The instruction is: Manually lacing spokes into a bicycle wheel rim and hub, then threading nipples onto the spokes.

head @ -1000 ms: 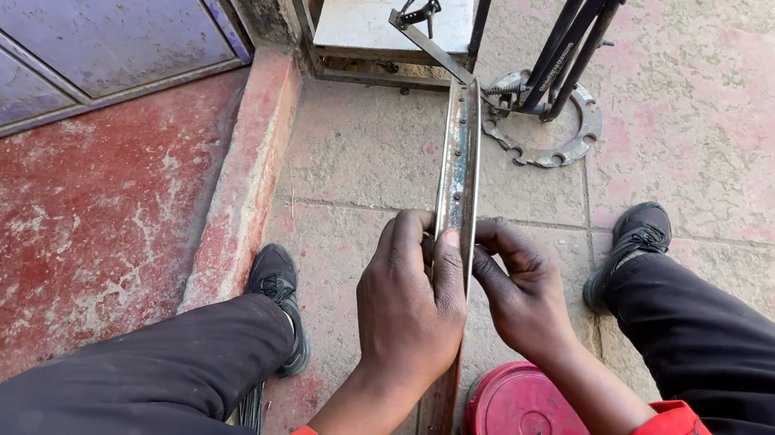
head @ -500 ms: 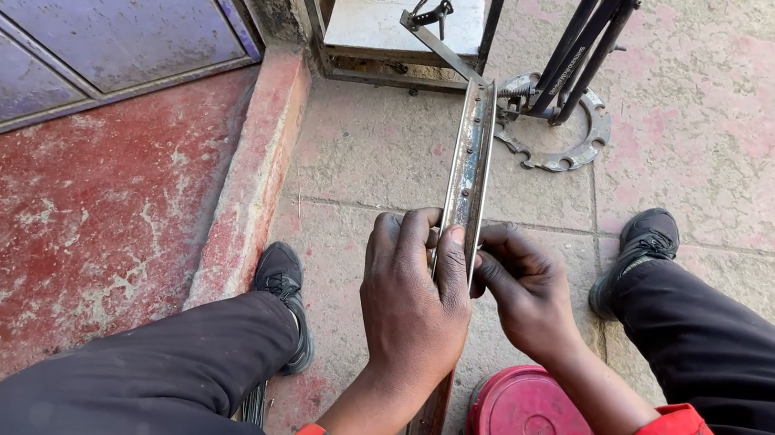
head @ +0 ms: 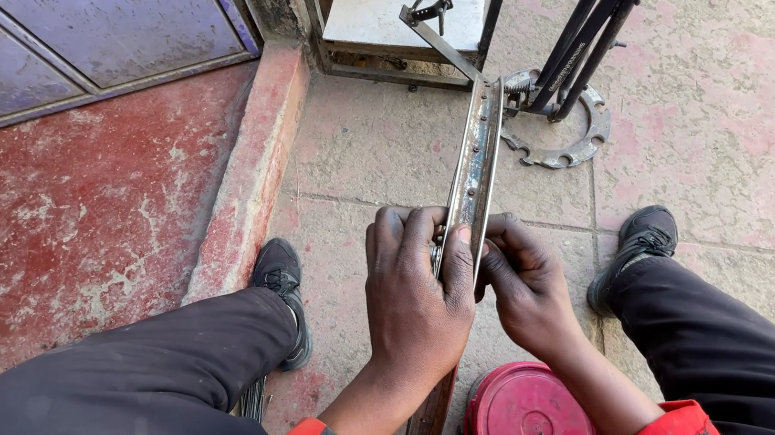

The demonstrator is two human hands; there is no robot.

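The lower end of the wheel rim (head: 474, 175) is cut off behind your left wrist; what your fingertips pinch at its inner edge is too small to make out. Your left hand (head: 413, 301) wraps the rim from the left, fingers closed over its edge. Your right hand (head: 525, 289) meets it from the right, fingers curled and pinching against the rim. The rim stands on edge between your knees, leaning away from you. A red lid (head: 523, 414) lies below the hands; a toothed metal ring (head: 571, 141) and a black stand (head: 593, 23) sit beyond on the paved floor (head: 713, 116).
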